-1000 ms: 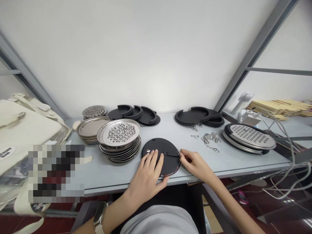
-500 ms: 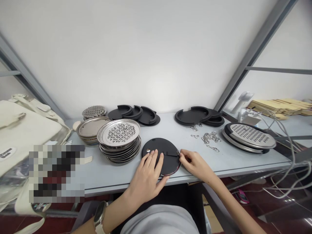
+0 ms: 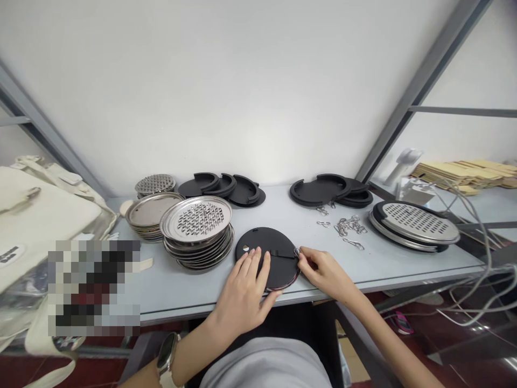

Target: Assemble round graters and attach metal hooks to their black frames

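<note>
While our left hand [image 3: 243, 288] lay, fingers a bit apart, on the black disc [image 3: 280, 271] under them, our right hand [image 3: 322, 271] pinched a metal clip [image 3: 297, 251], and the disc seemed light, stiff, best held by its rim.

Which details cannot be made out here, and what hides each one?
Head view:
Near-left part of the round, flat black disc: hidden under the left hand.
Full shape of the thin silver metal clip: partly covered by the right hand.
Print on the white oval label of the cream fabric bag: too small and blurred.
Bag's left end: cut by picture edge.
Grey table's left end: masked by the pixelated patch.
</note>
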Available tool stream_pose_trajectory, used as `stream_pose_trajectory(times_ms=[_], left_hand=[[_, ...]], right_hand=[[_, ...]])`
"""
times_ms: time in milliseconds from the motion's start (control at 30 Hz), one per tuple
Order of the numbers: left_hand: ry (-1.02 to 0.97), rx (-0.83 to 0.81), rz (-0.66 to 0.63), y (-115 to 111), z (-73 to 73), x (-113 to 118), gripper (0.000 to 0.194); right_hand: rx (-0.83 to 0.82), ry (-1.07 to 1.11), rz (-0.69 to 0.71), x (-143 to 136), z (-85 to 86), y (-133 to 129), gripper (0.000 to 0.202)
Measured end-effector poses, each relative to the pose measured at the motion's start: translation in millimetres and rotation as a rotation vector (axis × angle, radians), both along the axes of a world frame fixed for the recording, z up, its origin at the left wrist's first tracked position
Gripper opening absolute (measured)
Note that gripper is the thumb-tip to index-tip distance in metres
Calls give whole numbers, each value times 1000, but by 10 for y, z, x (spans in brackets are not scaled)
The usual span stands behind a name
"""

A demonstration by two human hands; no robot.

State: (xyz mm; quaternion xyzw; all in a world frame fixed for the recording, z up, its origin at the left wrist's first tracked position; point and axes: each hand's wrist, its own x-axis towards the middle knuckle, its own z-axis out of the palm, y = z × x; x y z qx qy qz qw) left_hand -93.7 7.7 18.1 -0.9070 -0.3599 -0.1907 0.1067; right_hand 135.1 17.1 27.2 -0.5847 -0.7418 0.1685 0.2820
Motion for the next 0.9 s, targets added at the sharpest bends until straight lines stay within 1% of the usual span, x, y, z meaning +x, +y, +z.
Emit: stream_pose_trajectory(times_ms=[233,500,600,733,800,900], left_hand=[[1,-3,11,-4,-11,3,67],[8,7,14,-13,-4,11,66],[-1,14,22,-2,-15,18,66],[-37,27,76,23,-30,30,64],[-46,25,79,31,-29,33,63],[-46,33,64,31,-22,32,63]], right_hand=[[4,-48,-8,-13,-14,-12,30],[-7,-85,-3,-10,11,-40,29],[-50,-27,11,-16,28,-78,31],[-174,97,157,-40,58,-173,32],[-191,142,167,-44,61,-192,33],[-167,229,137,-33,41,-157,35]])
